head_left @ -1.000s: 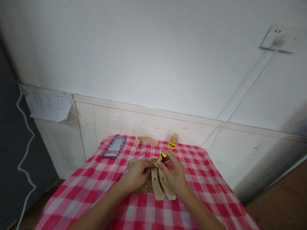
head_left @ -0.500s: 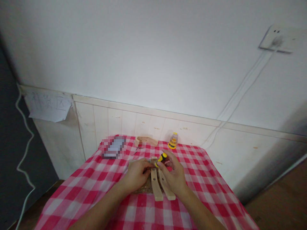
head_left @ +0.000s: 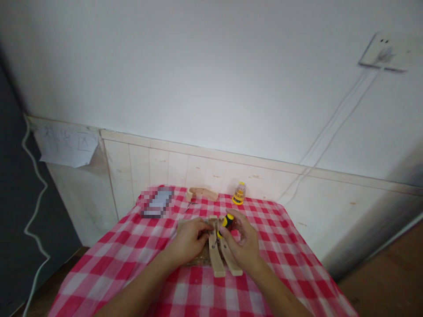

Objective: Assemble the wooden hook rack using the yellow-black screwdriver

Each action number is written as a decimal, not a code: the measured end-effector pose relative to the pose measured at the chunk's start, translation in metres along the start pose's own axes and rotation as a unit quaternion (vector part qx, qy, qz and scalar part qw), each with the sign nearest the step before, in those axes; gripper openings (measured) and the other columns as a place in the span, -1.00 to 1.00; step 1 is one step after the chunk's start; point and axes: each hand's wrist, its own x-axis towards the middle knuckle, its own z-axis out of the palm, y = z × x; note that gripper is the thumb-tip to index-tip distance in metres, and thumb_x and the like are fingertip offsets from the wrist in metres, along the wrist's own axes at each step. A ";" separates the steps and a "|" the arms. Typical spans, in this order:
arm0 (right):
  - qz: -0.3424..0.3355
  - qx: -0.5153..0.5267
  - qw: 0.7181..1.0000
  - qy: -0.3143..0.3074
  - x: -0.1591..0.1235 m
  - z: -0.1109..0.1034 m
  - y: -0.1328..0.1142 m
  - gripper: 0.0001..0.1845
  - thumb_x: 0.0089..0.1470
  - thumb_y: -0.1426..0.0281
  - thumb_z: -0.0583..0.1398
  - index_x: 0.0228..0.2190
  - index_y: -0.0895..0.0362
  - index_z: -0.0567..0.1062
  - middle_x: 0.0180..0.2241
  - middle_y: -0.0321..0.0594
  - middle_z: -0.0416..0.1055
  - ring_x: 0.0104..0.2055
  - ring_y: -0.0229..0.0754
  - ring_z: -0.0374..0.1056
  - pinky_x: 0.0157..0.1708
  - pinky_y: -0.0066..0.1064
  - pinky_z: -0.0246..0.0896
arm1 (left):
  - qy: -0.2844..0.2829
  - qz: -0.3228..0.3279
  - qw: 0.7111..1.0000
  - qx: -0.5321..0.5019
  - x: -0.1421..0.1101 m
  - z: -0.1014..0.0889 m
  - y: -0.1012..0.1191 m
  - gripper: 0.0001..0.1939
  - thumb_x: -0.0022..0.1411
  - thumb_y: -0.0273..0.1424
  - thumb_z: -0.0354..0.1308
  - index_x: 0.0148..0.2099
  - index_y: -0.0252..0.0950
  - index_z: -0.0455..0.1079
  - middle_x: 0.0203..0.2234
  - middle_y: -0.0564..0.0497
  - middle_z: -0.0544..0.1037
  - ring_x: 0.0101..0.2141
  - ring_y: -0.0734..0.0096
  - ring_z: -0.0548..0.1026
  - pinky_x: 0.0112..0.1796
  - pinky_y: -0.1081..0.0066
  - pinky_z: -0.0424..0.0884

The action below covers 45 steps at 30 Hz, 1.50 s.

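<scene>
While your left hand (head_left: pixel 188 242) keeps the position it had a second ago, your right hand (head_left: pixel 245 242) has shifted slightly right and toward you, taking the yellow-and-black screwdriver (head_left: pixel 226 225) with it. Earlier the screwdriver's lower end stood by the upper part of the left wooden piece (head_left: pixel 217 262); now it slants down beside the hole farther along that piece. Whether the tip touches wood cannot be told.

Your right thumb and fingers are closed around the screwdriver's handle. Your left fingertips are bent at the upper part of the left wooden piece; whether they grip anything cannot be told. The right wooden piece (head_left: pixel 234 263) lies alongside, partly covered by your right hand. Both pieces lie over a brown, shiny item (head_left: pixel 194 260), whose left portion your left hand hides.

Beyond your hands, on the checked tablecloth (head_left: pixel 115 268), are a pixelated flat object (head_left: pixel 158 203) at left, another wooden piece (head_left: pixel 204 193) with small dark slender items (head_left: pixel 191 204) near it, and a yellow-based clear container (head_left: pixel 238 194) standing upright near the wall (head_left: pixel 198 88). These sit apart from your hands and do not obstruct them.
</scene>
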 end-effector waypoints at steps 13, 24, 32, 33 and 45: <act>-0.003 -0.002 1.000 -0.029 0.000 0.001 0.003 -0.60 0.18 0.38 0.30 0.06 0.02 0.48 -0.20 -0.19 0.55 -0.28 -0.15 0.52 -0.26 -0.35 0.49 | -0.023 0.012 1.000 0.011 -0.002 -0.001 -0.001 -0.65 0.12 -0.50 0.18 -0.06 -0.18 0.63 -0.27 -0.01 0.61 -0.29 0.30 0.50 -0.27 0.37 0.25; -0.011 -0.009 1.000 -0.028 0.001 0.000 0.002 -0.60 0.17 0.40 0.29 0.06 0.01 0.48 -0.23 -0.21 0.55 -0.30 -0.17 0.51 -0.28 -0.37 0.49 | -0.020 0.009 1.000 0.011 -0.001 -0.001 -0.001 -0.67 0.12 -0.50 0.19 -0.08 -0.19 0.63 -0.31 0.00 0.58 -0.32 0.31 0.47 -0.29 0.37 0.23; -0.015 0.007 0.999 -0.049 0.002 -0.002 -0.004 -0.59 0.18 0.44 0.24 0.06 0.00 0.49 -0.16 -0.19 0.57 -0.29 -0.17 0.53 -0.26 -0.35 0.49 | -0.019 0.010 1.000 0.012 -0.001 -0.001 0.000 -0.64 0.10 -0.53 0.20 -0.06 -0.20 0.64 -0.33 0.00 0.56 -0.34 0.34 0.45 -0.31 0.40 0.24; -0.010 0.011 0.999 -0.048 0.002 -0.002 -0.004 -0.59 0.18 0.44 0.25 0.07 -0.01 0.48 -0.18 -0.20 0.58 -0.29 -0.17 0.53 -0.25 -0.35 0.49 | -0.019 0.008 1.000 0.011 -0.001 -0.001 0.000 -0.63 0.11 -0.53 0.20 -0.05 -0.20 0.64 -0.32 0.00 0.57 -0.34 0.34 0.45 -0.31 0.40 0.24; 0.034 0.036 0.999 -0.019 0.004 0.004 0.000 -0.67 0.14 0.40 0.30 -0.05 0.01 0.42 -0.31 -0.29 0.50 -0.36 -0.19 0.46 -0.38 -0.40 0.40 | -0.015 0.012 1.000 0.009 0.000 0.000 -0.002 -0.68 0.10 -0.52 0.19 -0.11 -0.20 0.64 -0.32 0.01 0.58 -0.33 0.34 0.46 -0.28 0.40 0.23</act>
